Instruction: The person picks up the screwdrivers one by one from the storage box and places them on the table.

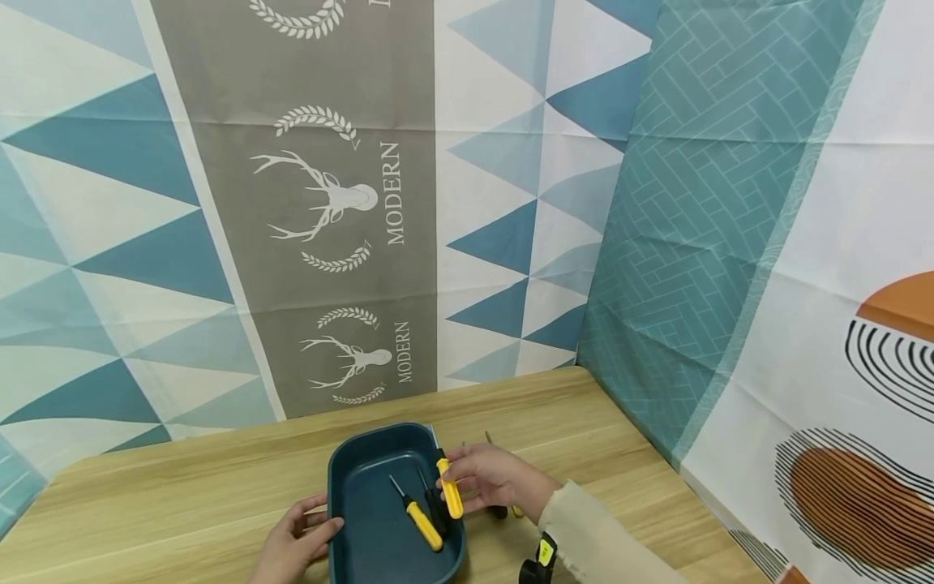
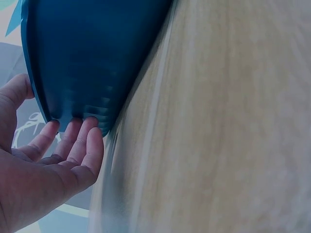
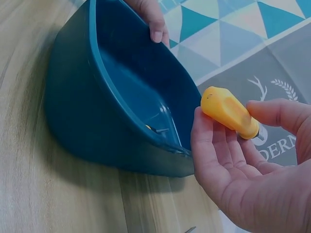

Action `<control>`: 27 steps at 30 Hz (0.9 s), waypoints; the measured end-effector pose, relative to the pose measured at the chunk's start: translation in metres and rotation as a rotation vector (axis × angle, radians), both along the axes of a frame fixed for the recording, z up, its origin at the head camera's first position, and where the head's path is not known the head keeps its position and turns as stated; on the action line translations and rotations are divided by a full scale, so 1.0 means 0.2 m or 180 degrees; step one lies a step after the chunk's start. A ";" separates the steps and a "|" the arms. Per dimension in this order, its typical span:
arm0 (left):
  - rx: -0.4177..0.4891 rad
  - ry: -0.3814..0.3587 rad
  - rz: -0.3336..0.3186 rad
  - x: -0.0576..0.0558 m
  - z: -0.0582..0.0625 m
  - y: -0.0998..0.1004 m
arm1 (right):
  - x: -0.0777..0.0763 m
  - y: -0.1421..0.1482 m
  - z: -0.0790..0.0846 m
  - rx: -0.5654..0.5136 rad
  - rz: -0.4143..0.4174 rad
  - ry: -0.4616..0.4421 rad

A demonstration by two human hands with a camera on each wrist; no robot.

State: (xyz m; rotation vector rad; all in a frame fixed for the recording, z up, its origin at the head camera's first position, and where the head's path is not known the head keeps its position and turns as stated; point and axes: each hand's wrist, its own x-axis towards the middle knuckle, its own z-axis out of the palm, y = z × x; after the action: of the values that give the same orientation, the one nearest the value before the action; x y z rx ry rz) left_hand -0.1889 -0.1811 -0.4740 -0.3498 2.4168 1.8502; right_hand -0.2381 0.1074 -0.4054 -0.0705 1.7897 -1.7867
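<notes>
A deep dark-blue plastic bin (image 1: 368, 535) stands on the table before me. My left hand (image 1: 295, 535) grips its left rim, thumb over the edge and fingertips against the outer wall (image 2: 73, 63). Above the bin's right rim, my right hand (image 1: 499, 477) pinches a yellow-handled screwdriver (image 1: 450, 491) between thumb and fingers. Its shaft points away from me, and the handle end (image 3: 226, 109) faces the right wrist camera. Inside the bin lie another yellow-handled screwdriver (image 1: 424, 526) and a black-handled tool (image 1: 435, 509) with a thin shaft.
Right of the bin, partly behind my right hand, tools with a black handle (image 1: 499, 512) and a thin metal shaft (image 1: 489, 438) lie on the wooden table (image 1: 182, 503). A black object with a yellow label (image 1: 538, 560) is near my right sleeve. Patterned cloth (image 1: 350, 195) hangs behind the table.
</notes>
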 end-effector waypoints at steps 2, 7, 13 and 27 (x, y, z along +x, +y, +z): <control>-0.0003 0.0001 -0.0009 0.00 0.00 0.00 | 0.00 0.01 0.00 0.0011 -0.0002 0.0012; -0.0018 -0.0003 -0.0011 0.00 0.00 0.00 | 0.00 0.03 0.00 0.0027 -0.0027 0.0031; -0.0014 0.0003 -0.0004 0.00 0.01 0.00 | -0.01 0.06 0.01 0.0025 -0.0050 0.0014; 0.0002 -0.0017 -0.0021 -0.01 -0.02 -0.01 | -0.03 0.14 0.00 0.0091 -0.0066 0.0065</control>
State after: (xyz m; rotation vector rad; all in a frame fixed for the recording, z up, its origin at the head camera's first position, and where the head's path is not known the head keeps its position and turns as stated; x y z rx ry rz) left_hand -0.1914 -0.1828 -0.4776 -0.3462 2.4108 1.8450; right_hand -0.2435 0.1361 -0.4052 -0.0593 1.8361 -1.7803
